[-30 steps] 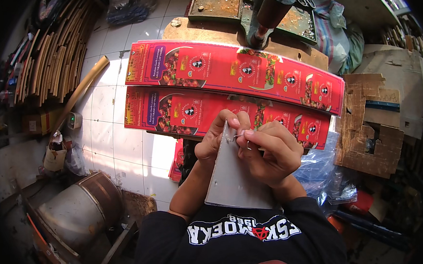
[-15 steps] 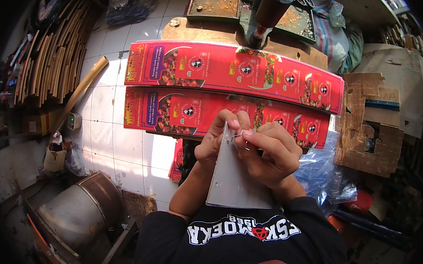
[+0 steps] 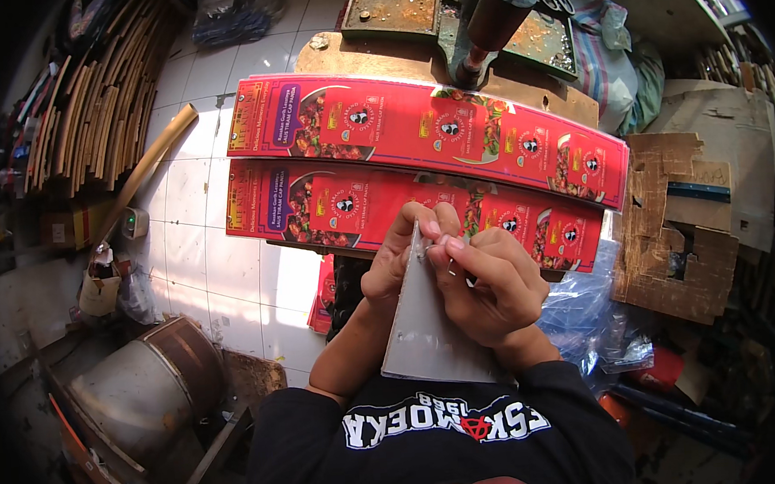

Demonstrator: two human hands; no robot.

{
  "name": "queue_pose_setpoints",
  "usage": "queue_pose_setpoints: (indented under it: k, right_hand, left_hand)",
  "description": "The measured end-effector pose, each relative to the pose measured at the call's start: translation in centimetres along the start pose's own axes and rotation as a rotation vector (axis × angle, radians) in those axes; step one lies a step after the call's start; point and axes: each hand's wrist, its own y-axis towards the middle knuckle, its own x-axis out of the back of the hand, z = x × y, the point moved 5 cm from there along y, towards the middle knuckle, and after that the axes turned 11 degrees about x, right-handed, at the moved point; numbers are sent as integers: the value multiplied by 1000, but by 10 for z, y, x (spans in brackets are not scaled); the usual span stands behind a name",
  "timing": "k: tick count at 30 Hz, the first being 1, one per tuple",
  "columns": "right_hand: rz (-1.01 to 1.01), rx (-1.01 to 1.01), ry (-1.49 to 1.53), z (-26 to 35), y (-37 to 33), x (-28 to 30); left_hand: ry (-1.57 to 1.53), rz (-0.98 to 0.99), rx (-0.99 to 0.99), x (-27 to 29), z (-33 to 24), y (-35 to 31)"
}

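Observation:
A stiff grey-white board (image 3: 433,332) stands tilted in front of my chest, its narrow top pointing away from me. My left hand (image 3: 394,268) grips it near that top, with fingertips curled over the edge. In a pinch between thumb and forefinger, my right hand (image 3: 497,293) holds a thin bent metal wire (image 3: 450,266) close against the board's top corner. A small hole shows low on the board's left side. My fingertips hide most of the wire, so I cannot tell whether it passes through the board.
Two stacks of red printed strips, one far (image 3: 398,121) and one nearer (image 3: 314,202), lie on a wooden table (image 3: 341,58). Behind them stands a dark machine post (image 3: 502,13) beside metal trays. Brown cardboard (image 3: 682,268) is at right, a metal drum (image 3: 139,381) at lower left.
My right hand has edged slightly left, and the wire's bent end has slipped mostly behind my fingertips. The board has shifted a little to the right.

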Motion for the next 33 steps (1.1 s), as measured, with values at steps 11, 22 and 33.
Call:
queue_pose_setpoints:
  k: [11,22,33]
  right_hand:
    - [-48,-30,-23,0,-4,-3]
    - [-162,56,-76,-3,-11,9]
    - [-25,-17,34,-5,-4,-4]
  left_hand:
    - [48,-22,7,6,2,1]
    - [-63,16,-21,6,-5,5]
    - [-71,-40,4,10,-10,4]
